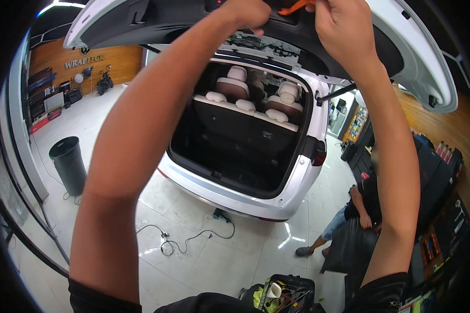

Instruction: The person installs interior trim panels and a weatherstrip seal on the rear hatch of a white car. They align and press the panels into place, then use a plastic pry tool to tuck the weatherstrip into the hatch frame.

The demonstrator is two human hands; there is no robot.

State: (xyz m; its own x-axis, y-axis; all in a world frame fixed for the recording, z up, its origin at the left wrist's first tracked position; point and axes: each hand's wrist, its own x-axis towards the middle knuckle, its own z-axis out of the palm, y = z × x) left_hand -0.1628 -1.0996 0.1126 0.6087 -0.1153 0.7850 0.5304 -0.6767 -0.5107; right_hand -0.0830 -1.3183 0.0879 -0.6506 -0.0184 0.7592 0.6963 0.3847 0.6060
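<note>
Both my arms reach up to the raised tailgate (177, 26) of a white car (235, 201). My right hand (345, 28) is closed around an orange pry tool (296, 7), its tip touching or close to a recess in the black inner trim of the tailgate. Left of that recess, my left hand (245, 14) lies against the same trim with its fingers curled in. What those fingers grip, if anything, is hidden. The upper edge of the picture cuts off part of both hands.
Below is the open boot (230, 146), behind pale-topped rear seats. A corded power tool (220, 215) lies on the floor under the bumper. A dark bin (70, 166) stands left, a tool basket (297, 281) near me. At right, a person (363, 201) is beside dark cabinets.
</note>
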